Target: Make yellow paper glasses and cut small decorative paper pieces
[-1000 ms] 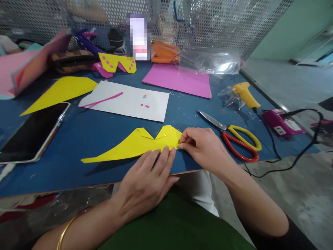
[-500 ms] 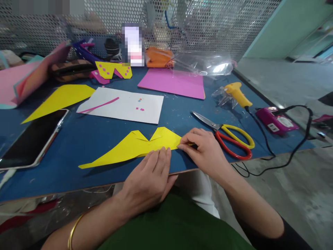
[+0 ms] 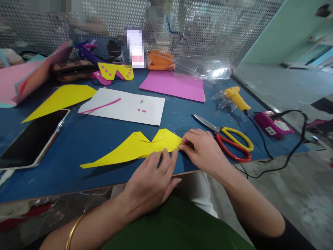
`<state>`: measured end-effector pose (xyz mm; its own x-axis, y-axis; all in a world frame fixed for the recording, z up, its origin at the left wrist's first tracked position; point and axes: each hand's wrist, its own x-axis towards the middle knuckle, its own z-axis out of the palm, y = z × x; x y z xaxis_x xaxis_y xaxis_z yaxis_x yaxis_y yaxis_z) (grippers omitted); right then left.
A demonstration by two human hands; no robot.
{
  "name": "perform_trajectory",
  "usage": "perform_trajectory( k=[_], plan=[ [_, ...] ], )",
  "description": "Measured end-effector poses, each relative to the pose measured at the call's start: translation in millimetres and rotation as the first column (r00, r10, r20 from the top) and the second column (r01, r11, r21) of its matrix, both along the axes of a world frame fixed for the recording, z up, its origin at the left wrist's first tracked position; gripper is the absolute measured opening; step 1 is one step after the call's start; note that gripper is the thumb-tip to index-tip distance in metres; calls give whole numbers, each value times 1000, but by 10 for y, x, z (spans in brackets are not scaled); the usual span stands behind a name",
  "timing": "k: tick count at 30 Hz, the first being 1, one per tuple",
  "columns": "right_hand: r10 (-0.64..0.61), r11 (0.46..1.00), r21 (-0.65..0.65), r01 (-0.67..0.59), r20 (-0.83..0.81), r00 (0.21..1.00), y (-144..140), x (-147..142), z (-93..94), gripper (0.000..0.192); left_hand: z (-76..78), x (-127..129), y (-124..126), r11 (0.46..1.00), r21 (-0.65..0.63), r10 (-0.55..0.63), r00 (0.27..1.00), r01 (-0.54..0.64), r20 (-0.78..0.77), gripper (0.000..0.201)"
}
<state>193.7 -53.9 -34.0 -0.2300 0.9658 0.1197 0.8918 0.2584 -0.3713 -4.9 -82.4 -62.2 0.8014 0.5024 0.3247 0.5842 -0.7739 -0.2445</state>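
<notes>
A yellow paper cut-out [image 3: 125, 149] with a notch in its upper edge and creases beside the notch lies near the table's front edge. My left hand [image 3: 153, 173] rests with outstretched fingers at its lower edge, the fingertips touching the paper. My right hand [image 3: 200, 149] pinches the paper's right end between thumb and fingers; that end is partly hidden by the hand. Just right of this hand, scissors [image 3: 221, 133] with one red and one yellow handle lie with their blades pointing up and left.
White paper [image 3: 125, 116] with pink scraps lies behind the cut-out. Pink sheets [image 3: 177, 85], a decorated yellow mask [image 3: 116, 71] and another yellow piece [image 3: 62, 97] lie farther back. A phone [image 3: 33, 139] is at left; a glue gun [image 3: 236, 97] and corded purple power socket [image 3: 273, 123] sit right.
The fingers of my left hand have spread slightly and shifted a little to the right. My right hand keeps its pinch on the paper's end. The view has tilted slightly.
</notes>
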Motion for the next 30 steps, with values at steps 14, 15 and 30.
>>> perform_trajectory(
  k=[14,15,30],
  plan=[
    [-79,997,-17,77,-203,976,-38,139,-54,15,-17,16,-26,999,4,45,998,-45,-32,60],
    [-74,997,-27,71,-175,982,-22,134,-42,15,-20,14,-26,999,-4,41,999,-41,-35,59],
    [-92,994,43,104,-223,971,-98,122,-105,15,-3,16,-13,999,12,48,999,-48,2,59]
  ],
)
